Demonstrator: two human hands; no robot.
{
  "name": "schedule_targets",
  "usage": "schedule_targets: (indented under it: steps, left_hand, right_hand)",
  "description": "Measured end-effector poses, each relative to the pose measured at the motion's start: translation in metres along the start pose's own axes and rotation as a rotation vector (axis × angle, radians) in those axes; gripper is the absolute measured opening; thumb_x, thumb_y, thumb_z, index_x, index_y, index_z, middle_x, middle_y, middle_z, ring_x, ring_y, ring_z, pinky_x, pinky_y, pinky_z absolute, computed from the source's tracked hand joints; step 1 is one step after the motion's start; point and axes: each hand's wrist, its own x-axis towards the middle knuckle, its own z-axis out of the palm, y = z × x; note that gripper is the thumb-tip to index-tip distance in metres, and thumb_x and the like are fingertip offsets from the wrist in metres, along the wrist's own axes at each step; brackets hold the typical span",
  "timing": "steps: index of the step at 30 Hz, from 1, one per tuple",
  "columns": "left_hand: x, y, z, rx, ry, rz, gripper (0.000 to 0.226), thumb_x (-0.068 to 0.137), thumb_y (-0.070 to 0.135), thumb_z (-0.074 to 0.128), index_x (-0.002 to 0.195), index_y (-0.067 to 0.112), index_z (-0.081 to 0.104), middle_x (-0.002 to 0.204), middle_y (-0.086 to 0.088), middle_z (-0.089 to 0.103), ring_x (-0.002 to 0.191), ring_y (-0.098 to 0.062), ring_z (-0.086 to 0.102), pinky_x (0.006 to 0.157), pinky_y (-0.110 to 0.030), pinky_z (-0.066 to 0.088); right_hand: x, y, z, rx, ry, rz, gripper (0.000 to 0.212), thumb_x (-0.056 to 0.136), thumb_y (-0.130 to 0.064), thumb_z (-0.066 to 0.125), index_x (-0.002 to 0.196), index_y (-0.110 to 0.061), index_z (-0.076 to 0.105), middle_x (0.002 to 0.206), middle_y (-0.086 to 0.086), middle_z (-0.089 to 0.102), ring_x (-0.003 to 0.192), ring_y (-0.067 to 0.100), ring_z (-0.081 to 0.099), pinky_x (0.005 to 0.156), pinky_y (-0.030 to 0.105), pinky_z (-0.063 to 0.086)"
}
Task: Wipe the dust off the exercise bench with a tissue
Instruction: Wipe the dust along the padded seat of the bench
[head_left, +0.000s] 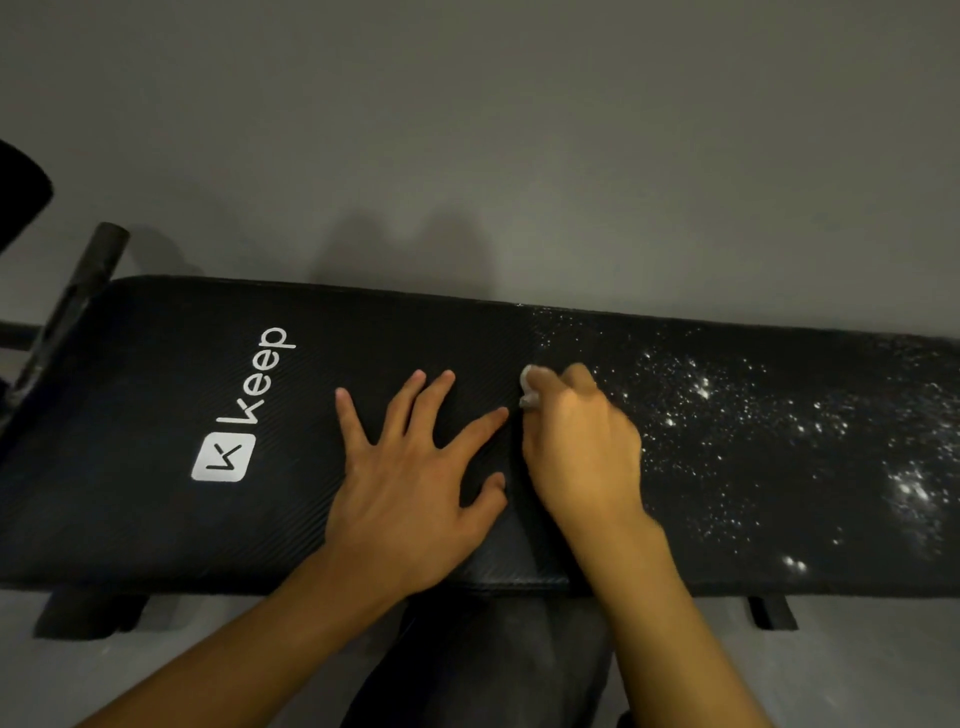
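Observation:
A black padded exercise bench (156, 519) runs across the view, with a white "Keep" logo on its left part. White dust specks (727, 415) cover its right part, and the left part looks clean. My left hand (415, 478) lies flat on the pad near the middle, fingers spread. My right hand (582, 441) sits just to its right, fingers curled round a small white tissue (529, 387), which it presses on the pad at the left edge of the dusty area. Most of the tissue is hidden under the fingers.
A grey wall rises right behind the bench. A black metal bar (78, 301) and a dark padded roller (21, 187) stand at the bench's left end. Grey floor and bench feet (771, 613) show below. My dark trouser leg (493, 665) is at the bottom middle.

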Motion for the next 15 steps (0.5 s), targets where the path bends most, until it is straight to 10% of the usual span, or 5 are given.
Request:
schedule_targets:
  steps: [10, 15]
  left_hand:
    - [0.001, 0.003, -0.002, 0.002, 0.009, -0.009, 0.062, 0.091, 0.067, 0.031, 0.151, 0.053, 0.029, 0.168, -0.006, 0.02, 0.157, -0.028, 0.008, 0.113, -0.078, 0.0]
    - [0.002, 0.003, 0.0, 0.014, 0.01, -0.007, 0.063, 0.09, 0.068, 0.032, 0.151, 0.053, 0.03, 0.167, -0.007, 0.022, 0.157, -0.029, 0.011, 0.113, -0.079, 0.002]
  right_hand:
    - [0.07, -0.004, -0.005, -0.077, -0.062, 0.081, 0.018, 0.097, -0.017, 0.055, 0.111, -0.01, 0.064, 0.119, 0.013, 0.057, 0.096, 0.033, 0.063, 0.066, 0.035, 0.038]
    - [0.022, 0.003, -0.01, 0.02, -0.03, -0.094, 0.034, 0.099, -0.028, 0.052, 0.133, -0.031, 0.057, 0.118, -0.001, 0.058, 0.095, 0.026, 0.066, 0.072, 0.036, 0.049]
